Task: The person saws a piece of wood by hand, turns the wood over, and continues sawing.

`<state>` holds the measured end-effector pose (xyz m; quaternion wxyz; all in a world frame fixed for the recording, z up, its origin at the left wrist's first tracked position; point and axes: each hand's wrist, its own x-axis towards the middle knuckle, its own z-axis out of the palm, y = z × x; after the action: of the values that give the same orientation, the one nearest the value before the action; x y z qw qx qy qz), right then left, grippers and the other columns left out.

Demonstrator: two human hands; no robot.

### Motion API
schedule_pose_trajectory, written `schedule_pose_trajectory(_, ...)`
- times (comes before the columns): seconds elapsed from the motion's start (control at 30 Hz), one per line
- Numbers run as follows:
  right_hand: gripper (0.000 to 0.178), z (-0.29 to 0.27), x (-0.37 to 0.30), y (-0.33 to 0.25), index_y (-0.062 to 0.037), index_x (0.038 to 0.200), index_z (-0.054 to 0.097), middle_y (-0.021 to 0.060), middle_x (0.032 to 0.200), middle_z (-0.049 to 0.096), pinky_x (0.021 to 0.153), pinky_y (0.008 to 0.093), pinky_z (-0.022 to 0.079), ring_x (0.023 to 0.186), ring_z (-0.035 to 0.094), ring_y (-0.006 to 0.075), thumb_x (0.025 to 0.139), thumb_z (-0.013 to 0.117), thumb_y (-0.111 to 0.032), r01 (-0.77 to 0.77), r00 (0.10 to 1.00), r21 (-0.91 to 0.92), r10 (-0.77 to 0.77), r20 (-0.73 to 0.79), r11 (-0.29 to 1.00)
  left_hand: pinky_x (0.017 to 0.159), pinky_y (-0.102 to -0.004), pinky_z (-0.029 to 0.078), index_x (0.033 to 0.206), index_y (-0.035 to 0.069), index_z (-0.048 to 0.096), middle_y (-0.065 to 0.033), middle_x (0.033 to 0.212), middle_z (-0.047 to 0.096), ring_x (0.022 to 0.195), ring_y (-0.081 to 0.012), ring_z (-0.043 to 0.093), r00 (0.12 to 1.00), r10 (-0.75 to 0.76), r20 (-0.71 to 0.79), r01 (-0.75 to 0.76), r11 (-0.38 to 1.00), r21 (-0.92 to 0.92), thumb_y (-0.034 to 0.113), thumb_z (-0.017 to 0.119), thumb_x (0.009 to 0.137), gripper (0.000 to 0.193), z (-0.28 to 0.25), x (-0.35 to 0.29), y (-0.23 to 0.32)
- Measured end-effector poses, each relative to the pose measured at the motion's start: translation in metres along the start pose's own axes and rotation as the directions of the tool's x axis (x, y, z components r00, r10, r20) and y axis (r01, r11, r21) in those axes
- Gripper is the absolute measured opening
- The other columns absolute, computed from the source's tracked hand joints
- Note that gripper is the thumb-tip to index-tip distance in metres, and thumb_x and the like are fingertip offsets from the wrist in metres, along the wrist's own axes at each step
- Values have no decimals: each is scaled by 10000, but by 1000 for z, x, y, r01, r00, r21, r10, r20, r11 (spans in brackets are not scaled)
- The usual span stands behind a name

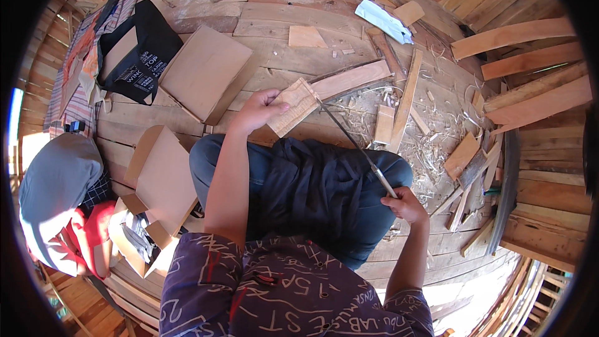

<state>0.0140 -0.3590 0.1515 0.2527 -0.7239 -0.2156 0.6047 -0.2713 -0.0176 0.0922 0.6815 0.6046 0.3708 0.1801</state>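
Observation:
My left hand (258, 112) is closed on a small flat wooden board (292, 111), held above my crossed legs with its thumb on the face. My right hand (409, 206), at my right knee, grips the pale handle of a long slim tool (349, 134). Its thin dark shaft slants up and left, and the far tip meets the right edge of the board. Whether that tip is a blade or a file cannot be made out. Just beyond the board lies a longer wooden plank (355, 80) on the floor.
Curled wood shavings (430, 156) and offcuts (462, 155) litter the plank floor to the right. Leftward are a cardboard box (209, 68), a black bag (138, 56), an opened carton (163, 168) and a seated person in a grey head covering (62, 171). Curved boards (515, 36) line the right wall.

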Motion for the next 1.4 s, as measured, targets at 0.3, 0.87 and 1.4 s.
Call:
schedule_pose_trajectory(0.3, 316, 52, -26, -11, 20, 747, 580, 16, 555, 452, 503, 320, 354, 557, 404, 95, 893, 691, -237, 158, 951, -329, -233, -205, 931, 709, -289, 482, 994, -21, 683, -65, 868, 697, 809, -94, 618, 991, 64, -115, -36, 972, 230, 189, 769, 819, 287, 5, -1, -2)
schedule_pose_trajectory(0.87, 270, 45, -50, 6, -70, 685, 538, -56, 568, 455, 487, 244, 291, 526, 384, 43, 893, 695, -142, 298, 925, 83, -266, -270, 951, 862, -254, 518, 1304, -87, 531, -93, 1121, 683, 964, -107, 653, 932, 89, 353, 73, 904, -421, 152, 713, 868, 530, -8, -12, 0)
schedule_pose_trajectory(1.4, 565, 90, -45, -42, -44, 804, 513, -56, 602, 393, 468, 220, 267, 531, 363, 34, 964, 493, -585, 490, 869, -36, -491, -64, 871, 901, -283, 494, 1346, -37, 496, -107, 1206, 620, 1018, -144, 632, 882, -146, 448, 359, 825, -437, 254, 683, 869, 589, 45, -37, 10)
